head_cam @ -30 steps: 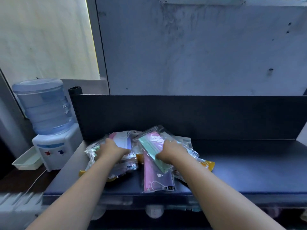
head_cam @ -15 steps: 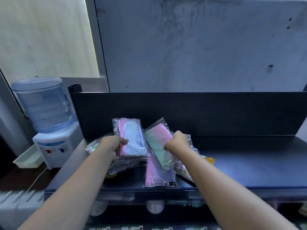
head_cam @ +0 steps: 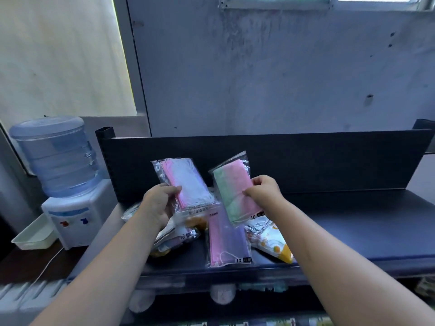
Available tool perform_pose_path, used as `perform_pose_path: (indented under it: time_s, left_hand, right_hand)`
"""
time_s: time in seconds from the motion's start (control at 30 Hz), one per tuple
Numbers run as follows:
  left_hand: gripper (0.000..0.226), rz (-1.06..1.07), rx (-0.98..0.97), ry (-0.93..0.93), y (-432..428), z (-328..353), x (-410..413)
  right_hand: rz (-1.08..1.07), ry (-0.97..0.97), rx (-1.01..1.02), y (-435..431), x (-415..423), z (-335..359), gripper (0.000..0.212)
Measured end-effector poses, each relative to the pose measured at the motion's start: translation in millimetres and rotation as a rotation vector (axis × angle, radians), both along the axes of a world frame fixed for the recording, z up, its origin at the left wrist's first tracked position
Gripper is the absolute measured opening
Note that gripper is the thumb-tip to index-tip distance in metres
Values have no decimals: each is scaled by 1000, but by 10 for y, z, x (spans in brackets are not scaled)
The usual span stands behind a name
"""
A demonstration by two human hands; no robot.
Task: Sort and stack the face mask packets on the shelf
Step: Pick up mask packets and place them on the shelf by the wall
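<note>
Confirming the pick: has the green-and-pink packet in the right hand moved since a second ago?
Yes, upward. The right hand now holds the green-and-pink packet up in front of the shelf's back panel, above the pink-purple packet lying flat.

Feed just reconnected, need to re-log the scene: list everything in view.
shelf: 1, dark, centre
pink-blue packet: 1, pink and pale blue, held up, left
green-pink packet: 1, green and pink, held up, right
pink-purple packet: 1, pink to purple, flat on shelf
orange-print packet: 1, white with orange, right of that
packet pile: count unclear, mixed, shelf's left end
water dispenser: 1, white, blue bottle, left of shelf
tray: 1, pale, beside dispenser
left hand: 1, grips pink-blue packet
right hand: 1, pinches green-pink packet
</note>
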State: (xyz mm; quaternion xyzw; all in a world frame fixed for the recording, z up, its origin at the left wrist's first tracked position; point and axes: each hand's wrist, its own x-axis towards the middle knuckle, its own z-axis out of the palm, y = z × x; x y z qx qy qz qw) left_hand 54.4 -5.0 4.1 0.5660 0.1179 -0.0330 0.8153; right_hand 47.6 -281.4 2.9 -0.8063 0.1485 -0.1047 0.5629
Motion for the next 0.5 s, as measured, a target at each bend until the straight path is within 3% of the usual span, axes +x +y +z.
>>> perform_pose_path:
  time_s: [0.17, 0.33, 0.5]
  left_hand:
    - [27, 83, 259, -215, -61, 87, -110]
    - [31, 42, 617, -568, -188, 190, -206]
    - [27, 97, 917, -764, -431, 205, -251]
  right_hand:
    - [3, -47, 112, -18, -102, 91, 19]
    - [-34, -72, 166, -99, -252, 190, 20]
    - [-94, -97, 173, -315, -387, 250, 17]
